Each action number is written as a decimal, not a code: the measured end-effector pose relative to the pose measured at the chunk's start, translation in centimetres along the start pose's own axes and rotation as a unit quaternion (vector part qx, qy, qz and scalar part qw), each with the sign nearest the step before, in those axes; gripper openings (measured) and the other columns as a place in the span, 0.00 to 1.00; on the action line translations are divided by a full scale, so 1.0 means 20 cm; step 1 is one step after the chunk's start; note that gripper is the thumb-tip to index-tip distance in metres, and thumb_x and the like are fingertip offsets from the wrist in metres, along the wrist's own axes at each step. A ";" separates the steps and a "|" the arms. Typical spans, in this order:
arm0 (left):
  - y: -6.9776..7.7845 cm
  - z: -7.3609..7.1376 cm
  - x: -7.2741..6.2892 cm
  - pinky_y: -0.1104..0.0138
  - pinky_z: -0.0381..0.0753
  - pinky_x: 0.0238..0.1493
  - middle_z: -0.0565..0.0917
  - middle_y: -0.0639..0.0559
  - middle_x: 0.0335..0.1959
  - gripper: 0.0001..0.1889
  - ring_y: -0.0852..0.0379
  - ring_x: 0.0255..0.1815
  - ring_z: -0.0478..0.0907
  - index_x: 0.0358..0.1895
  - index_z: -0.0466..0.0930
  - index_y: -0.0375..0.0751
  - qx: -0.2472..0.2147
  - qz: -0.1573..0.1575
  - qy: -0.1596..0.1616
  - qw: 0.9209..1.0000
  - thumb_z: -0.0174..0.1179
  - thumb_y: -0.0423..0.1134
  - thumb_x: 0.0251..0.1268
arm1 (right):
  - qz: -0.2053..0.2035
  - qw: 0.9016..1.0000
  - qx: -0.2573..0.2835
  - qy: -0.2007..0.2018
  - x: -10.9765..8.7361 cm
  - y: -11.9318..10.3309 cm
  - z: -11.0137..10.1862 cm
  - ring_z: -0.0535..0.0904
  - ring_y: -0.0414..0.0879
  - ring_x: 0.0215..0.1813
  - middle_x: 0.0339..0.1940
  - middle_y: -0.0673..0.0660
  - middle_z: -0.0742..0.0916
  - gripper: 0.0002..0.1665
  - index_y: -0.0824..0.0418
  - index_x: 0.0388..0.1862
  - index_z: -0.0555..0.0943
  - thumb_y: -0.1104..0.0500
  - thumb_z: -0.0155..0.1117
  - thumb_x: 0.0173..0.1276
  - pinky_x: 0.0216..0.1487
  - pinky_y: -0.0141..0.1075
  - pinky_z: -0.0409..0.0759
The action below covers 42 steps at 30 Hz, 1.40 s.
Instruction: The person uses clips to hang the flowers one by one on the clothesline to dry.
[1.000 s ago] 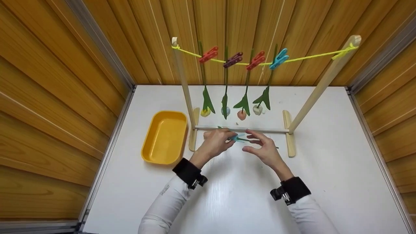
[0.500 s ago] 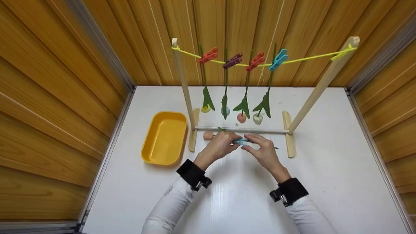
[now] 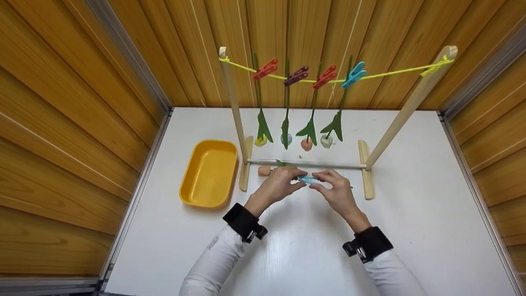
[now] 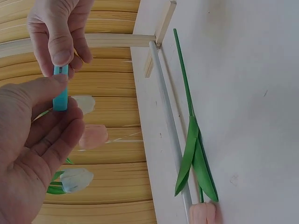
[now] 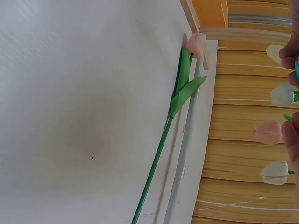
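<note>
A light blue clothespin is held between both hands, off the tabletop. My left hand pinches one end of it between thumb and fingers. The thumb and fingers of my right hand grip the other end, as the left wrist view also shows. Below the hands a pink tulip with green leaves lies on the white table, its bloom toward the left. In the head view the hands cover most of its stem. At the edge of the right wrist view only parts of the fingers show.
Beyond the hands stands a wooden rack with a yellow cord. Several tulips hang from it upside down by red, purple and blue clothespins. The rack's low crossbar lies just past the hands. A yellow tub sits at left.
My right hand has gone from spread fingers apart from the clothespin to gripping its end. The left hand has shifted slightly right, and the lying tulip's bloom now shows.
</note>
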State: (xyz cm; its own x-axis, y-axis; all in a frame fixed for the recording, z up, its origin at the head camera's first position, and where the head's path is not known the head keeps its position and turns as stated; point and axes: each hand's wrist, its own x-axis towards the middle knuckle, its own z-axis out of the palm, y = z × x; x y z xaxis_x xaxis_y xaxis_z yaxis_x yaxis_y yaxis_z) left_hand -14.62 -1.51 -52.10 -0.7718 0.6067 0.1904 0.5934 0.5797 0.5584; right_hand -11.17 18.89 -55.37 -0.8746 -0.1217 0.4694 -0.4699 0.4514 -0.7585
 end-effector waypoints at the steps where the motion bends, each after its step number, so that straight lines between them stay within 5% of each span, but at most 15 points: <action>1: -0.01 0.00 -0.01 0.71 0.83 0.46 0.89 0.51 0.44 0.15 0.57 0.44 0.86 0.53 0.85 0.42 -0.002 -0.002 0.002 1.000 0.66 0.42 0.66 | 0.000 1.000 0.002 0.004 0.00 0.00 0.00 0.87 0.55 0.40 0.36 0.58 0.88 0.18 0.65 0.43 0.88 0.66 0.78 0.50 0.44 0.26 0.81; 12: -0.14 0.02 -0.07 0.64 0.79 0.47 0.89 0.55 0.42 0.11 0.59 0.44 0.86 0.49 0.87 0.47 0.029 -0.020 0.091 0.995 0.58 0.44 0.72 | 0.017 0.999 -0.006 0.037 -0.02 0.03 -0.06 0.85 0.41 0.35 0.30 0.58 0.87 0.16 0.64 0.40 0.89 0.69 0.77 0.49 0.40 0.16 0.76; 22: -0.26 0.17 -0.03 0.63 0.76 0.47 0.89 0.57 0.40 0.06 0.59 0.44 0.86 0.41 0.89 0.48 0.064 -0.079 0.105 0.989 0.62 0.40 0.67 | -0.020 0.998 -0.011 0.052 -0.02 0.04 -0.11 0.81 0.29 0.34 0.27 0.56 0.87 0.12 0.64 0.35 0.89 0.69 0.77 0.50 0.36 0.16 0.75; 27: -0.29 0.25 0.02 0.63 0.79 0.53 0.87 0.51 0.46 0.09 0.55 0.50 0.84 0.46 0.87 0.44 0.071 -0.084 0.073 0.991 0.62 0.38 0.67 | -0.010 0.998 -0.013 0.059 -0.04 0.04 -0.12 0.81 0.29 0.33 0.25 0.55 0.87 0.12 0.64 0.33 0.89 0.71 0.77 0.48 0.34 0.17 0.75; 31: -0.28 0.29 0.07 0.63 0.82 0.51 0.85 0.48 0.48 0.12 0.52 0.51 0.82 0.52 0.85 0.43 0.118 -0.054 0.038 0.991 0.60 0.39 0.69 | -0.008 0.998 -0.029 0.063 -0.05 0.04 -0.13 0.82 0.33 0.31 0.24 0.57 0.86 0.13 0.66 0.32 0.89 0.74 0.77 0.44 0.35 0.16 0.75; 38: -0.29 0.38 0.14 0.63 0.79 0.59 0.84 0.49 0.53 0.14 0.52 0.58 0.80 0.55 0.82 0.44 0.209 -0.031 -0.015 0.977 0.61 0.40 0.68 | -0.014 0.997 -0.037 0.064 -0.05 -0.06 -0.15 0.82 0.38 0.29 0.23 0.62 0.85 0.13 0.72 0.31 0.87 0.77 0.76 0.43 0.36 0.16 0.74; 42: -0.31 0.42 0.15 0.64 0.77 0.63 0.81 0.49 0.57 0.15 0.52 0.62 0.78 0.57 0.80 0.44 0.261 -0.026 -0.055 0.963 0.60 0.41 0.69 | -0.006 0.997 -0.035 0.064 -0.06 -0.01 -0.15 0.81 0.36 0.30 0.23 0.60 0.86 0.13 0.70 0.31 0.88 0.76 0.76 0.43 0.35 0.16 0.73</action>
State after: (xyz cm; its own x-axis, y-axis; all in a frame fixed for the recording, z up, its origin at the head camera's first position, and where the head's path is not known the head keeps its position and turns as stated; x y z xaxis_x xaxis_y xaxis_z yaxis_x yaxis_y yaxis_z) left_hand -18.66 1.23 -61.78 -0.7920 0.6065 0.0708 0.6105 0.7883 0.0766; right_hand -9.67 21.58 -54.47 -0.8440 -0.0156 0.5361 -0.4675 0.5112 -0.7212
